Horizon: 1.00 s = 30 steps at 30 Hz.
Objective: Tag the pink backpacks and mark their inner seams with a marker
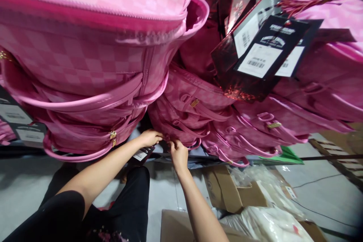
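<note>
Both hands meet at the lower front of a pink checkered backpack (184, 109) in the middle of the row. My left hand (152, 137) has its fingers pinched together near the bag's lower left edge; what lies in them is too small to make out. Just below it hangs a dark hang tag with a white barcode label (140, 155). My right hand (179, 153) is closed, thumb and fingertips together, close to the left fingertips and beside a pink strap loop. Whatever it pinches is hidden.
A larger stack of pink checkered bags (93, 53) rises on the left. More pink bags (261, 121) lie to the right, under a bunch of black hang tags (261, 56). Open cardboard boxes (221, 189) and clear plastic wrapping (263, 219) lie on the floor.
</note>
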{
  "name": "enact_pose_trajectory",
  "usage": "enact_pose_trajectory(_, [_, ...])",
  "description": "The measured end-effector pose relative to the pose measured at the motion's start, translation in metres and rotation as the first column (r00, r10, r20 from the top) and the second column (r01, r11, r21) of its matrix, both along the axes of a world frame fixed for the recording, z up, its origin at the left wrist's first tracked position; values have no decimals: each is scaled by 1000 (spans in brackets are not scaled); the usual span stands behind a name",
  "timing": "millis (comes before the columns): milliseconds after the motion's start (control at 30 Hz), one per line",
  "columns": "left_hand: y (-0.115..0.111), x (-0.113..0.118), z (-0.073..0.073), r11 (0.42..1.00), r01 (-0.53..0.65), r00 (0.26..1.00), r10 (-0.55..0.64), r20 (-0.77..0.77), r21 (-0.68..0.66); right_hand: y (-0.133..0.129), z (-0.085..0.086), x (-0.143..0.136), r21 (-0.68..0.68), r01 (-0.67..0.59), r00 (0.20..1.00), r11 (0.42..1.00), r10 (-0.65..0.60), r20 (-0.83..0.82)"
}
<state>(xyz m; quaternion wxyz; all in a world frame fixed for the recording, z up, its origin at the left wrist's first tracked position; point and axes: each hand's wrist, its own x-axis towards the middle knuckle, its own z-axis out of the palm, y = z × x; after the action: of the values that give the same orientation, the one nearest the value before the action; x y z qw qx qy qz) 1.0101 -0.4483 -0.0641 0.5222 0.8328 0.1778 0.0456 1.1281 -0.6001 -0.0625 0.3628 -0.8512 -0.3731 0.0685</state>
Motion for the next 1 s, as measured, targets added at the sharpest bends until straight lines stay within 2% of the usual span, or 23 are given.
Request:
enact_pose_trajectory(133, [-5, -12, -9, 970, 92, 994, -78, 71, -224, -8, 13, 1, 65, 57, 998, 996, -57, -5])
enact_pose_trajectory(233, [-18, -25, -19, 958, 46, 990, -7, 139, -283, -3, 15, -3, 145, 71, 997, 987, -64, -47])
enact_pose_trajectory(433, [-42, -27, -31, 943, -162, 946, 232, 227, -290, 16, 18, -10, 262, 1, 977, 965, 55, -207])
enact_pose_trajectory(567, [-48, -21, -36, 946, -151, 928, 236, 289, -287, 20, 22, -7, 313, -6, 949, 950, 104, -296])
enact_pose_trajectory(733, [-63, -12, -41, 960, -132, 929, 206, 308, -246, 23, 18, -6, 389, 4, 938, 921, 131, -320])
enact_pose_trajectory(867, [-71, -10, -38, 946, -214, 893, 290, 345, -242, 20, 17, 0, 415, -6, 939, 910, 148, -311])
enact_pose_trajectory(1000, [-64, -14, -36, 906, -350, 822, 419, 386, -238, 16, 22, 10, 398, -112, 918, 911, 248, -310])
